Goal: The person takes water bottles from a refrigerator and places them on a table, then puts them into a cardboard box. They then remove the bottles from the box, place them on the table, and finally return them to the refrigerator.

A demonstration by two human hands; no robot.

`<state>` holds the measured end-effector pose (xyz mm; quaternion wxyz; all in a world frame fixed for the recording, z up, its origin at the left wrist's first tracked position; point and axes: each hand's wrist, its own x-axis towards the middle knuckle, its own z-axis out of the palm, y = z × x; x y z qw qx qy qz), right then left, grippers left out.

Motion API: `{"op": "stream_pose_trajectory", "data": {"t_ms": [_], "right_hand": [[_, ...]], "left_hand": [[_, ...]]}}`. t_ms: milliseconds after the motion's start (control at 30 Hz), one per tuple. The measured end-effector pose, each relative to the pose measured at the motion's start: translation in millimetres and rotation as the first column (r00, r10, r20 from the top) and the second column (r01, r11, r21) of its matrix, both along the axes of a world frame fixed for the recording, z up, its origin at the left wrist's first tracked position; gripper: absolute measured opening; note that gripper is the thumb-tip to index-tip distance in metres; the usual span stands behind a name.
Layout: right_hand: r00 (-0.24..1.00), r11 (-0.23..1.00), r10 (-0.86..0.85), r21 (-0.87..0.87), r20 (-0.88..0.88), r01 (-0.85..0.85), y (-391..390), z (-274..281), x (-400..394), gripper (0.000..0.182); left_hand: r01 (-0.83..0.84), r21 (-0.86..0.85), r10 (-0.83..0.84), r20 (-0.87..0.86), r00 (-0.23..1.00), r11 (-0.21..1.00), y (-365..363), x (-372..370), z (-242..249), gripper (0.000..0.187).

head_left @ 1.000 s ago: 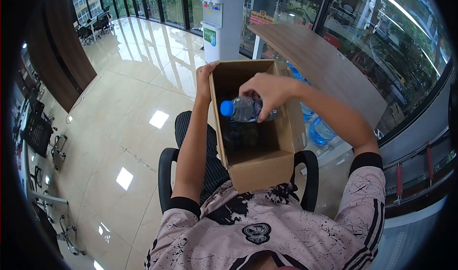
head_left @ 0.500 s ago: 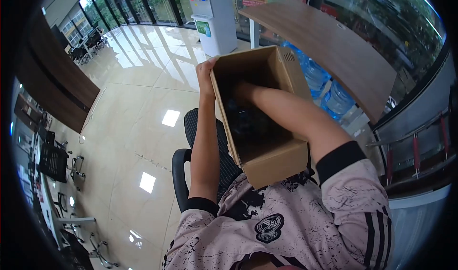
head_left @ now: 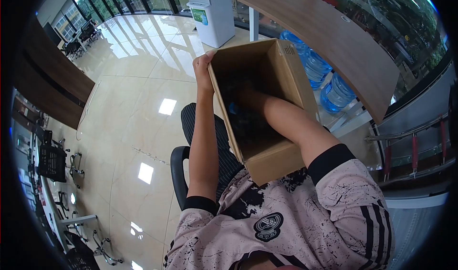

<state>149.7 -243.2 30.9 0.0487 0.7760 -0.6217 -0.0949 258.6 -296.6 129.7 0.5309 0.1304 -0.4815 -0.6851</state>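
A tall open cardboard box (head_left: 279, 165) rests on or just above my lap, its mouth tilted toward me. My left hand (head_left: 203, 70) grips its far left corner, thumb over the rim. Deep in the box is my right hand (head_left: 246, 94), its fingers lost in shadow, so what they touch cannot be made out. Dark contents (head_left: 245, 122) lie at the bottom, with a small blue patch among them, too dim to name.
I sit on a chair with a black armrest (head_left: 179, 174). A wooden table (head_left: 324, 19) stands ahead on the right, with blue water bottles (head_left: 336, 92) under it. Beyond the box is a water dispenser (head_left: 210, 19). A metal frame with red bars (head_left: 414, 150) is at right.
My right forearm has shifted a little within the box and reaches deeper. A blue patch now shows inside. My left hand keeps its hold while the view tilts slightly.
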Motion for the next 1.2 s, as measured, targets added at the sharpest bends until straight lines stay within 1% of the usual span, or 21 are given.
{"op": "stream_pose_trajectory", "data": {"t_ms": [200,367,433,467,533,600,633,667,700,733,767,833,867,900,933,967,1000,1067,1100,1133,1200], "right_hand": [[0.998,0.994,0.049,0.094,0.034,-0.052,-6.0,28.3,-3.4,0.041],[0.992,0.961,0.126,0.245,0.024,-0.128,7.5,104.9,9.8,0.043],[0.958,0.9,0.273,0.378,-0.093,-0.219,28.9,150.3,28.8,0.047],[0.994,0.928,0.1,0.364,-0.044,-0.077,41.7,155.2,28.0,0.042],[1.0,0.949,-0.009,0.317,0.014,0.004,81.4,189.9,26.3,0.039],[0.972,0.998,0.056,0.005,0.228,-0.058,105.8,193.9,-0.1,0.042],[0.949,0.962,0.122,-0.27,0.29,-0.041,119.4,197.3,-12.2,0.04],[0.921,0.852,0.205,-0.523,0.331,-0.002,130.9,199.8,-20.2,0.04],[0.925,0.852,0.209,-0.523,0.317,-0.013,138.0,196.0,-23.5,0.04],[0.965,0.677,0.0,-0.71,0.261,0.192,142.8,188.5,-28.1,0.041],[0.941,0.406,-0.216,-0.853,0.259,0.328,147.7,180.1,-32.9,0.043],[0.932,0.385,-0.233,-0.854,0.277,0.35,161.9,173.9,-39.2,0.045],[0.838,0.6,-0.404,-0.586,0.366,0.545,169.3,175.8,-42.9,0.044],[0.718,0.695,-0.587,-0.221,0.374,0.684,174.8,178.9,-46.5,0.045],[0.714,0.691,-0.594,-0.22,0.371,0.689,178.5,181.1,-50.4,0.045],[0.742,0.76,-0.577,-0.107,0.342,0.641,182.6,181.8,-54.1,0.044],[0.767,0.812,-0.556,0.011,0.32,0.583,186.0,181.3,-57.9,0.045],[0.732,0.812,-0.571,0.12,0.373,0.572,190.0,178.3,-65.1,0.044],[0.697,0.813,-0.578,0.22,0.424,0.54,190.0,176.4,-67.6,0.043],[0.684,0.808,-0.584,0.227,0.437,0.544,189.6,175.6,-68.2,0.043],[0.706,0.831,-0.547,0.194,0.449,0.521,187.7,176.2,-66.0,0.042]], "left_hand": [[0.003,-0.056,-0.001,0.034,0.999,0.998,0.8,-0.7,2.7,0.03],[-0.038,-0.075,0.041,0.048,0.998,0.996,6.9,-4.3,8.9,0.031],[-0.063,-0.077,0.065,0.017,0.998,0.995,4.0,-1.3,8.3,0.032],[-0.037,-0.046,0.037,0.001,0.999,0.998,1.0,2.0,6.4,0.032],[-0.02,-0.014,0.02,-0.027,0.999,1.0,-0.6,8.8,5.8,0.032],[0.007,-0.03,-0.008,-0.033,0.999,1.0,0.6,10.9,8.0,0.031],[-0.007,-0.03,0.005,-0.051,0.999,1.0,0.7,11.5,7.5,0.031],[-0.025,-0.058,0.025,-0.009,1.0,0.998,0.6,10.9,6.5,0.029],[-0.036,-0.086,0.039,0.035,0.999,0.996,2.2,9.6,6.2,0.029],[-0.04,-0.108,0.043,0.027,0.999,0.993,8.0,8.5,10.3,0.029],[-0.039,-0.113,0.041,0.01,0.999,0.993,13.9,8.5,14.3,0.029],[-0.045,-0.277,0.081,0.12,0.989,0.96,23.3,8.0,23.8,0.031],[-0.033,-0.389,0.11,0.177,0.978,0.92,18.9,4.2,22.9,0.034],[-0.03,-0.393,0.104,0.168,0.98,0.919,16.6,1.6,27.9,0.034],[-0.074,-0.558,0.225,0.206,0.952,0.827,17.1,1.4,34.3,0.036],[-0.092,-0.703,0.345,0.226,0.911,0.705,19.5,3.9,38.2,0.038],[-0.028,-0.727,0.399,0.344,0.85,0.686,25.8,13.1,50.5,0.04],[-0.11,-0.821,0.591,0.303,0.747,0.56,42.8,23.6,61.4,0.042],[-0.202,-0.881,0.811,0.274,0.517,0.427,62.9,30.1,66.8,0.049],[0.043,-0.991,0.943,0.136,0.304,0.129,56.7,44.5,54.8,0.055],[-0.062,-0.895,0.898,0.441,0.018,0.441,121.6,52.1,80.8,0.054]]}}
